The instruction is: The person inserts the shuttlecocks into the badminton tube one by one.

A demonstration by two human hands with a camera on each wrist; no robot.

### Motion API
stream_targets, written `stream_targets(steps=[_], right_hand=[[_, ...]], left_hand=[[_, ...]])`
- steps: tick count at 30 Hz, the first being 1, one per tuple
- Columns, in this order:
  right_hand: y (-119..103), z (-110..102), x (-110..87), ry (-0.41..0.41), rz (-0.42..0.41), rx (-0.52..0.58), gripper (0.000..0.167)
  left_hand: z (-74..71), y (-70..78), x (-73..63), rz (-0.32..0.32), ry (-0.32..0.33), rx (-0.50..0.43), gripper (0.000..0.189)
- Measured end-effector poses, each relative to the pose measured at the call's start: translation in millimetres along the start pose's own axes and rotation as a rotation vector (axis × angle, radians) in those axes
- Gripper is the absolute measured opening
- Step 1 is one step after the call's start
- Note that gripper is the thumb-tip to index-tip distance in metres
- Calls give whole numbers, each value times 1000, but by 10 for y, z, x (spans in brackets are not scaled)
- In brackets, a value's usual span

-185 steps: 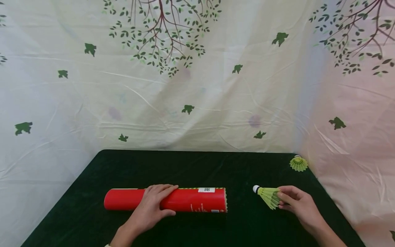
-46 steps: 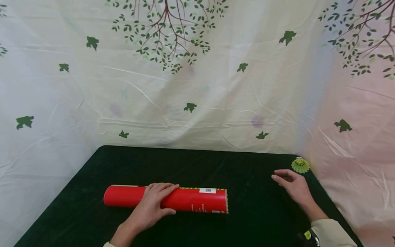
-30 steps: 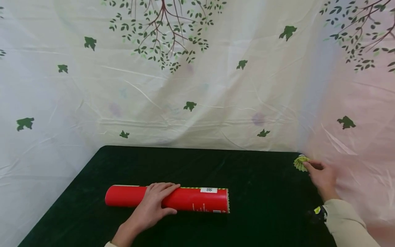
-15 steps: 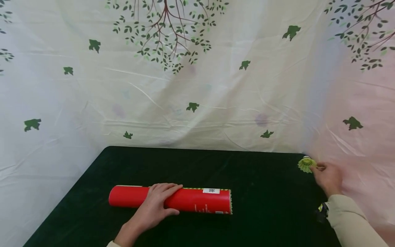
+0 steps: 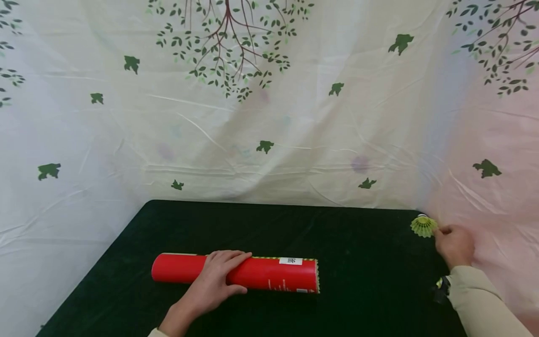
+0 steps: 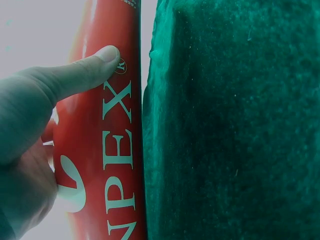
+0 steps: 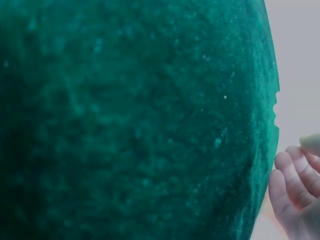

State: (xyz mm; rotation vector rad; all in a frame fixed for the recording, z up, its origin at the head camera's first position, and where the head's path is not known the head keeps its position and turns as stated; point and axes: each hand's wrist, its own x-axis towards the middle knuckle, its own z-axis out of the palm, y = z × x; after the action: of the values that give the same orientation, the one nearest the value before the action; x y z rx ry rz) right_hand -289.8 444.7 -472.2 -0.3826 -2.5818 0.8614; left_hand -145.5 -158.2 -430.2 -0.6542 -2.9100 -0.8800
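Note:
A red shuttlecock tube (image 5: 278,275) lies on its side on the dark green cloth, a white label near its right end. My left hand (image 5: 216,278) grips it around the middle. In the left wrist view, the thumb (image 6: 95,67) lies along the tube's printed side. At the far right corner of the table sits a yellow-green shuttlecock (image 5: 423,226), white base pointing away, feather skirt facing me. My right hand (image 5: 455,245) pinches the right edge of the skirt between thumb and fingertips. In the right wrist view, curled fingers (image 7: 292,175) show at the table's edge; the shuttlecock is out of that frame.
A dark green cloth covers the table (image 5: 358,262). Pale fabric (image 5: 294,121) with printed leaves and branches hangs close behind it and along both sides. The right sleeve (image 5: 482,295) overlaps the table's right edge.
Earlier my right hand held another shuttlecock right of the tube, which is now out of sight. The hand then reached the corner shuttlecock. My left hand has stayed on the tube.

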Motion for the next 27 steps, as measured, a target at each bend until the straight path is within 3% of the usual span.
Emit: stream_targets(steps=[8, 14, 20, 27], right_hand=[[-131, -33, -39, -33, 20, 40, 28], [-308, 64, -179, -188, 6, 206, 32], [-529, 187, -487, -312, -15, 352, 42], [-880, 165, -843, -508, -1, 472, 51]], left_hand=[[-7, -2, -1, 3, 0, 4, 75], [-8, 8, -6, -4, 1, 1, 76], [-18, 19, -12, -3, 6, -1, 77], [-38, 26, -26, -13, 5, -7, 77]])
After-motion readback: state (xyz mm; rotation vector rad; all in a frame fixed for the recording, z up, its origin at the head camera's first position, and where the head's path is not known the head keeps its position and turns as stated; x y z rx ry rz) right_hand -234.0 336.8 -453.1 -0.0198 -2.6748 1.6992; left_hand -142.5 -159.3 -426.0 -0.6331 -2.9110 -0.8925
